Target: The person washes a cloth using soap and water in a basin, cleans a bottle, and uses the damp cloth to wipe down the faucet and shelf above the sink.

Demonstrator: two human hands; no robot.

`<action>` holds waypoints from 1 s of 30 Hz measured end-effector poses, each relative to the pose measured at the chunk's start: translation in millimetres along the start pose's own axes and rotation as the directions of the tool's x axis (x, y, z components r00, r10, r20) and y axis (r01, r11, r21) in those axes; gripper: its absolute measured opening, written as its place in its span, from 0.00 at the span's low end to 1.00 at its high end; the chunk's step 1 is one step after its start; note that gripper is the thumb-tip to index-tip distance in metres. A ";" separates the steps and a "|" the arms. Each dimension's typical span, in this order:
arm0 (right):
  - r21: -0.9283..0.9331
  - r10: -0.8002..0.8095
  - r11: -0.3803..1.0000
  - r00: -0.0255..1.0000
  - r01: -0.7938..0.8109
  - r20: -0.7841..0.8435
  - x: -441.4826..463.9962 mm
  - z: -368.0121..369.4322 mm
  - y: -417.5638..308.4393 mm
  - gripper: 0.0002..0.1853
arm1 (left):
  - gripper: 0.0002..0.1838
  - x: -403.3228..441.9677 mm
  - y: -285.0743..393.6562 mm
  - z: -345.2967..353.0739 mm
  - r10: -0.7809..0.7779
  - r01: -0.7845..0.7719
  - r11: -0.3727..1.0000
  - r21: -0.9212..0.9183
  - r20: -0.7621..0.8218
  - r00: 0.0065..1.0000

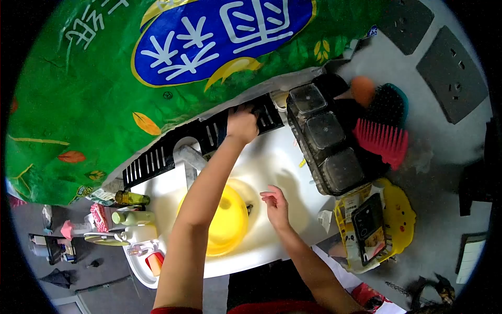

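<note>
My left hand (242,124) reaches across the white sink (293,196) to the black slotted rack (212,133) along its back edge. Its fingers look curled down at the rack, and what they hold, if anything, is hidden. Below my left forearm, a yellow basin (228,222) sits in the sink, partly covered by that arm. The faucet (189,157) stands just left of the same forearm. Over the right part of the bowl, my right hand (276,206) hovers with fingers apart and nothing in them.
A big green printed package (104,104) overhangs the back. On the right are a black lidded box (325,131), a pink comb (381,141) and a yellow basket (400,220) holding a dark flat case (367,225). Bottles (133,217) and a red-and-white item (155,263) crowd the left edge.
</note>
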State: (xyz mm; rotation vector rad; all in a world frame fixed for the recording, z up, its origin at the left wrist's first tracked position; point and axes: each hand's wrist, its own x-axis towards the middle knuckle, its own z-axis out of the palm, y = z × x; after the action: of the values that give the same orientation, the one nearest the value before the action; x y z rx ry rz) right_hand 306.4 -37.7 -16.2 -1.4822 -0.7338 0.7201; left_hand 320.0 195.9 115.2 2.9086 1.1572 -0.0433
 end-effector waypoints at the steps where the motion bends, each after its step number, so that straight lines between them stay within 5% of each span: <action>1: 0.029 0.005 1.000 1.000 -0.005 -0.008 0.2 -3.5 1.6 0.19 | 0.17 1.7 2.1 -2.4 -0.031 0.030 0.999 0.011 0.042 0.999; 3: 0.054 0.015 0.998 1.000 -0.014 -0.026 -0.4 -7.0 6.5 0.19 | 0.17 -10.8 1.0 21.3 0.132 -0.142 0.990 -0.020 -0.263 0.956; 5: 0.045 0.023 0.999 0.999 -0.021 -0.046 -2.2 -7.4 15.0 0.19 | 0.19 -28.8 1.7 36.3 0.203 -0.335 0.906 -0.258 -0.429 0.880; 18: 0.010 -0.025 1.000 0.999 0.025 0.038 7.4 20.7 19.0 0.19 | 0.27 -22.7 -29.9 16.1 0.295 -0.336 0.903 -0.270 -0.179 0.938; 25: -0.005 0.011 1.000 1.000 -0.011 0.019 5.1 16.7 22.3 0.19 | 0.25 0.0 2.9 23.4 0.341 -0.419 0.875 -0.244 -0.304 0.890; 30: 0.022 -0.017 1.000 0.999 0.016 0.035 6.9 19.5 33.9 0.20 | 0.23 -13.8 -11.6 19.8 0.299 -0.369 0.871 -0.326 -0.245 0.922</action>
State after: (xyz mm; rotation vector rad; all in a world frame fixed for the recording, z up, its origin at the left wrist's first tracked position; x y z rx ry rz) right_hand 295.7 -21.4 -50.8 -1.4455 -0.7622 0.7415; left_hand 301.7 194.5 95.8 2.7602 0.5696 0.4127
